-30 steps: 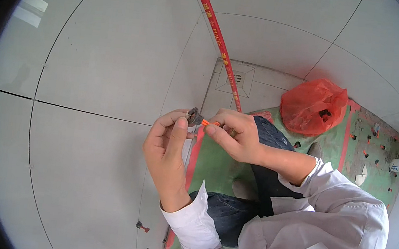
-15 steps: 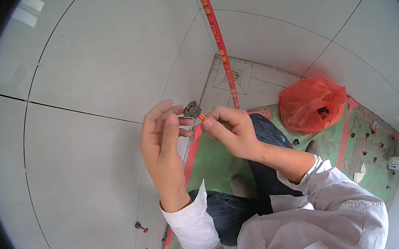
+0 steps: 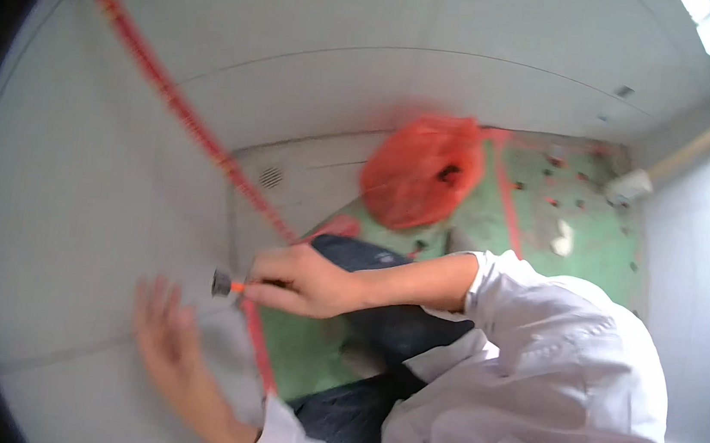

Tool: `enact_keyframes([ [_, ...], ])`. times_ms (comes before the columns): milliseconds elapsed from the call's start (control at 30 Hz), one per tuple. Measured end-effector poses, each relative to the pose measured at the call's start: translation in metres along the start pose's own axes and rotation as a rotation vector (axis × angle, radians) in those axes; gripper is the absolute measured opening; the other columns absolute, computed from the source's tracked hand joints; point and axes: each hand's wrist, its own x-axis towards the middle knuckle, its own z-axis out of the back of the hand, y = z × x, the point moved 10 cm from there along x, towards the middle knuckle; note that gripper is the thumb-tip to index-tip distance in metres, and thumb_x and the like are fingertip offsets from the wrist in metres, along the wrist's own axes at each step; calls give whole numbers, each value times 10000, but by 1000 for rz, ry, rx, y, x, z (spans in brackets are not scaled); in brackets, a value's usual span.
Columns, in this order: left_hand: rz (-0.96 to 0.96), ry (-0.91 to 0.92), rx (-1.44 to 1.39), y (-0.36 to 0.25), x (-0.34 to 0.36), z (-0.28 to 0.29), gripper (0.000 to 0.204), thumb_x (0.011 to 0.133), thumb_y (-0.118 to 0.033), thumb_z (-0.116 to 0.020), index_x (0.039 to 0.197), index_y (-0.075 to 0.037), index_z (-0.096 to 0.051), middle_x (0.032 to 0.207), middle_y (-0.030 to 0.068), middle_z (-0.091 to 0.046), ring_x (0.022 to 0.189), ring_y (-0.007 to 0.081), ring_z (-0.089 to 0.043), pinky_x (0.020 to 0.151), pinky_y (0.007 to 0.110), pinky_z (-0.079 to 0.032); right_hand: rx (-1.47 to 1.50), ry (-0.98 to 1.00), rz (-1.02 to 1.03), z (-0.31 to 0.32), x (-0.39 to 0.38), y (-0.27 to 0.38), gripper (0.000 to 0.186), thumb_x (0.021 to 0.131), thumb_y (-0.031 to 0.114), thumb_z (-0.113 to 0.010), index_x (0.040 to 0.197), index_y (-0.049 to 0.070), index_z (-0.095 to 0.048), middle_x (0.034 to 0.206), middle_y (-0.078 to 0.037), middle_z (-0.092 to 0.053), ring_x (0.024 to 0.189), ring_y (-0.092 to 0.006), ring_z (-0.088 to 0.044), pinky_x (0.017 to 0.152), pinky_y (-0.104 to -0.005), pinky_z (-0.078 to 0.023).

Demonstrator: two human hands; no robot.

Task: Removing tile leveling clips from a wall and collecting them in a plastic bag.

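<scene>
A tile leveling clip [image 3: 222, 284] with a black round cap and an orange stem is pinched in my right hand [image 3: 301, 281]. The thumb and fingers close on its stem, and the cap points left toward the wall. My left hand [image 3: 184, 368] is blurred but shows its fingers extended and holding nothing. It is beside the pale tiled wall [image 3: 88, 211], below and left of the clip; whether it touches the tile I cannot tell.
A red plastic bag [image 3: 402, 183] with dark pieces inside sits on the green floor covering [image 3: 299, 345]. Several loose clips [image 3: 552, 202] lie farther right, near a white cylinder [image 3: 628, 187]. A red printed strip [image 3: 162, 80] slants across the left. A floor drain [image 3: 270, 178] is at the corner.
My view has swung to the right. My hands have come apart: the left hand has dropped away from the clip toward the wall, while the right still holds it.
</scene>
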Motion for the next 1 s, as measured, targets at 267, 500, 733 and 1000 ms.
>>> enact_keyframes([
  [267, -183, -38, 131, -56, 2, -31, 535, 1124, -282, -680, 1460, 130, -617, 1305, 277, -769, 1191, 362, -768, 1025, 421, -641, -822, -365, -812, 275, -246, -124, 269, 993, 285, -703, 920, 26, -701, 883, -228, -697, 832, -450, -708, 734, -533, -557],
  [500, -193, 73, 293, -61, -3, -34, 550, 1135, -304, -653, 1498, 106, -599, 1390, 265, -741, 1245, 351, -749, 1050, 425, -625, -1012, -24, -1263, 382, -315, -251, 470, 984, 543, -722, 987, 84, -826, 906, -213, -789, 898, -406, -793, 829, -551, -600],
  [733, 130, -432, 80, 76, -68, 108, 440, 1151, -304, -631, 1431, 32, -683, 1126, 140, -793, 1022, 222, -760, 912, 365, -602, -706, -64, -635, 232, -124, -172, 347, 1070, 309, -707, 914, 0, -680, 777, -249, -648, 708, -427, -679, 675, -511, -534],
  [1000, 442, 219, 388, 280, -114, 69, 371, 1132, -280, -661, 1366, -5, -744, 1134, 115, -789, 988, 186, -745, 894, 356, -598, -235, 726, -221, -193, -7, -205, 336, 1031, 336, -652, 1077, 32, -788, 1022, -248, -774, 1025, -443, -754, 930, -548, -584],
])
